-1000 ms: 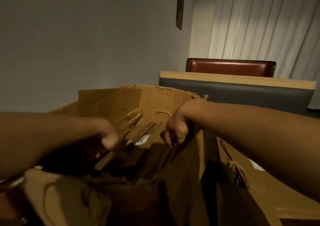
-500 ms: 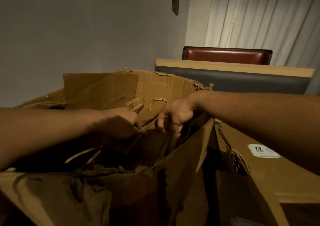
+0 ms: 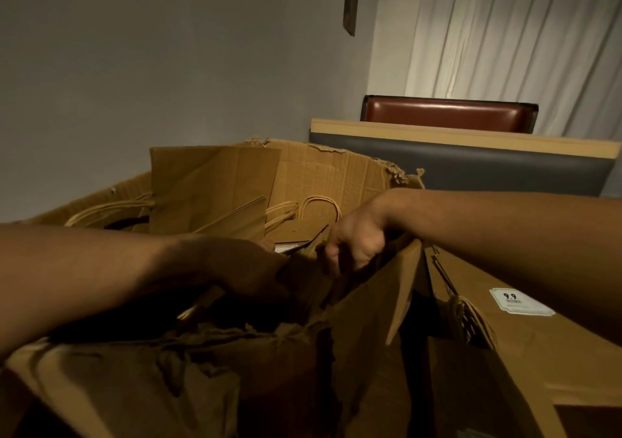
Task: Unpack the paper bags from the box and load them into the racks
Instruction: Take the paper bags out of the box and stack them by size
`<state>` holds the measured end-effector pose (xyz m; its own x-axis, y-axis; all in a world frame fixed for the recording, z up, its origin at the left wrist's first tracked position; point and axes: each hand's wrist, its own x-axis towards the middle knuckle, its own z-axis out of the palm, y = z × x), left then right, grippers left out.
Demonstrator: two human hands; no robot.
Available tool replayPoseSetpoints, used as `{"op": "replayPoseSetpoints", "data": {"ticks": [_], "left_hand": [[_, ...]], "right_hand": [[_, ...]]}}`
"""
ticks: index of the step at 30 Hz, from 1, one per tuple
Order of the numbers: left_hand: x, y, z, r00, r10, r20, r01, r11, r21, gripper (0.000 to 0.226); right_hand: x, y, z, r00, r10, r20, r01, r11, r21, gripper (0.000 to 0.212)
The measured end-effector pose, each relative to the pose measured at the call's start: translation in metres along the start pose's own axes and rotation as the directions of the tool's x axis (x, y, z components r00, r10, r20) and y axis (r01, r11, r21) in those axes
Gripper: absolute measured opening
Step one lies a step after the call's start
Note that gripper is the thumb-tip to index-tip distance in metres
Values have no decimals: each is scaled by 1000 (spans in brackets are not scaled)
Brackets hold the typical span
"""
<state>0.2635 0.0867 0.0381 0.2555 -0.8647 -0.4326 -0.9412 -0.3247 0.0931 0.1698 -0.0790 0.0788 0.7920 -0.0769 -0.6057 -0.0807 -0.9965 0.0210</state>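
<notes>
Dim light from the curtain (image 3: 505, 34) is falling over a torn box (image 3: 336, 168) where flat bags (image 3: 215, 188) are standing packed on edge, twine handles (image 3: 318, 204) sticking up. Both hands are reaching in: the right hand (image 3: 356, 242) is curling round the stack's top edges, while the left hand (image 3: 245, 269) is sitting in shadow, its grip unreadable. Being light, floppy and easily torn, the bags are probably calling for a pinch across several folded edges rather than a pull on the handles
</notes>
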Motion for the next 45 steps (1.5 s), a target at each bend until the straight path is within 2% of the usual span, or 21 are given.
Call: {"op": "replayPoseSetpoints", "data": {"ticks": [2,5,9,11,13,15,18,19,21,23,26,28,30,32,33,34,36,38,40,43,45], "left_hand": [[-6,-1,-1,997,55,-52,-56,998,-17,40],[-17,6,-2,986,146,-76,-147,989,-2,45],[-11,9,-10,991,79,-108,-71,995,74,32],[-4,4,-12,990,-3,-144,17,996,91,29],[-5,3,-16,978,-92,-188,103,994,46,26],[-10,6,-23,956,-161,-247,156,987,-41,27],[-24,11,-38,884,-248,-395,119,939,-323,24],[-29,15,-44,869,-284,-406,99,902,-420,41],[-35,25,-50,907,-283,-313,100,865,-491,69],[-31,36,-48,955,-226,-193,120,887,-446,47],[-20,37,-44,932,-232,-279,115,918,-381,16],[-20,30,-40,896,-278,-347,120,903,-413,14],[-24,26,-36,888,-299,-349,135,896,-424,14],[-25,27,-32,882,-309,-355,162,907,-388,14],[-25,27,-32,872,-320,-370,168,906,-387,14],[-25,28,-34,861,-335,-384,170,899,-403,14],[-28,27,-40,822,-362,-440,154,885,-441,18],[-34,22,-50,779,-352,-519,73,873,-482,21],[-42,18,-60,752,-305,-584,-66,847,-528,17],[-55,12,-70,760,-241,-604,-204,794,-573,36],[-60,7,-72,776,-230,-587,-143,843,-519,51]], "right_hand": [[-3,1,-2,999,-34,-25,34,999,2,40],[-3,7,-3,997,-72,36,68,992,110,42],[3,10,2,994,-112,3,110,982,152,25],[7,10,1,986,-137,-91,157,953,258,11],[5,8,-4,962,-143,-232,221,906,360,13],[0,6,-10,893,-130,-430,278,912,303,9],[-6,8,-17,707,-22,-706,281,926,252,4],[-7,10,-18,657,24,-753,288,916,280,4],[-7,14,-16,605,82,-792,302,896,324,6],[-7,12,-15,580,113,-807,333,871,361,11],[-7,18,-18,594,205,-778,314,831,459,5],[-12,25,-22,628,291,-722,185,846,501,9],[-17,26,-23,724,312,-615,-73,922,381,10],[-19,18,-20,845,327,-423,-311,944,109,9],[-19,15,-19,881,324,-344,-346,938,-3,23],[-17,16,-19,906,304,-294,-323,946,-16,41],[-14,20,-21,913,195,-359,-144,976,165,79],[-14,22,-22,800,85,-594,48,978,204,113],[-15,21,-26,674,-5,-739,84,994,70,128],[-19,12,-36,535,-171,-827,-64,968,-241,127],[-20,3,-44,498,-249,-830,-100,935,-340,115]]}}
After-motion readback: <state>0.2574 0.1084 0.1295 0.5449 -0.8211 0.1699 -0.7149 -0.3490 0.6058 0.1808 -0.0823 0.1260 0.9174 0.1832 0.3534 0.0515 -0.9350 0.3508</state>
